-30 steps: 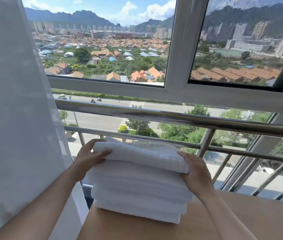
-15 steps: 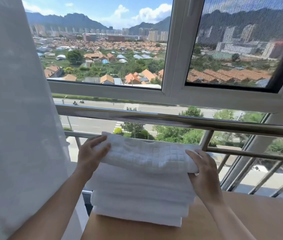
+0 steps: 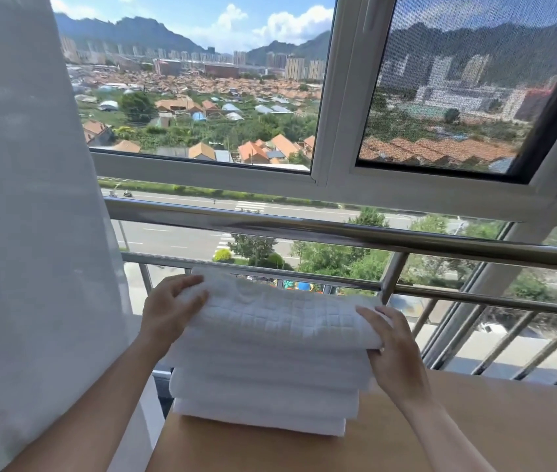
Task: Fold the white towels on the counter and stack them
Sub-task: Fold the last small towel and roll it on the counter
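Note:
A stack of folded white towels (image 3: 263,396) sits at the left end of the wooden counter (image 3: 474,424). The top towel (image 3: 280,318) has a waffle-grid texture and lies across the pile, overhanging it a little on the right. My left hand (image 3: 171,310) grips its left end, fingers curled over the edge. My right hand (image 3: 394,349) holds its right end, fingers on top and thumb tucked under the fold. The far side of the stack is hidden behind the top towel.
A sheer white curtain (image 3: 31,233) hangs close on the left, next to the stack. Behind the counter runs a steel railing (image 3: 338,233) in front of the window (image 3: 331,137). Bare wooden surface extends to the right of the towels.
Both hands have shifted the top towel away from me and slightly right on the stack, and it now lies flatter. The view has tilted a little.

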`<state>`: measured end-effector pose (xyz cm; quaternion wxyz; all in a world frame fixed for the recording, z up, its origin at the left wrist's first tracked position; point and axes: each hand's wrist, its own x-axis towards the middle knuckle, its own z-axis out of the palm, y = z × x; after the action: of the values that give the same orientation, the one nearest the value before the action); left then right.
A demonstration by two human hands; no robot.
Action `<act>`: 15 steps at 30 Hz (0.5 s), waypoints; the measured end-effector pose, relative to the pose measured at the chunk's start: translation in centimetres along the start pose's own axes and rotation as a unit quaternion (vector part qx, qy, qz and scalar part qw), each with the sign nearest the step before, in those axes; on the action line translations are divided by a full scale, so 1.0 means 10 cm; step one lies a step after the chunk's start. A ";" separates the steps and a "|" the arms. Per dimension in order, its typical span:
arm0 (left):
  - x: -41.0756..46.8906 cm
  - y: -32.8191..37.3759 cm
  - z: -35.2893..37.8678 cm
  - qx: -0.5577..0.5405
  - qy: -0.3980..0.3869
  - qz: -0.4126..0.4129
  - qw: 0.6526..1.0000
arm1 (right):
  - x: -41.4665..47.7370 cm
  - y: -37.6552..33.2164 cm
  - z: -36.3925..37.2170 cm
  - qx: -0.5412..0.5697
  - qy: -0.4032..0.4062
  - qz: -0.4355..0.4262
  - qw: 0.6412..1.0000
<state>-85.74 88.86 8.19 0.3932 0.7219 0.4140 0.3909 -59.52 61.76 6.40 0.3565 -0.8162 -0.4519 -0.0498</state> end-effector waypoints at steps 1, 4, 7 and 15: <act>0.02 0.04 -0.01 -0.001 0.008 0.021 1.000 | 0.07 -0.03 -0.03 -0.002 0.015 -0.017 1.000; 0.10 0.12 -0.02 -0.001 0.033 0.067 0.997 | 0.21 -0.04 -0.04 0.000 0.033 -0.023 0.999; 0.02 0.00 0.01 0.045 0.014 0.043 0.998 | 0.13 0.09 0.06 -0.022 -0.028 -0.004 0.999; -0.02 -0.20 0.08 0.133 -0.031 0.025 0.990 | -0.03 0.22 0.18 0.016 -0.106 0.029 0.994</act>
<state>-85.67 89.18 6.05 0.2967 0.7897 0.4316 0.3193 -58.39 61.94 3.80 0.3207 -0.8240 -0.4640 0.0541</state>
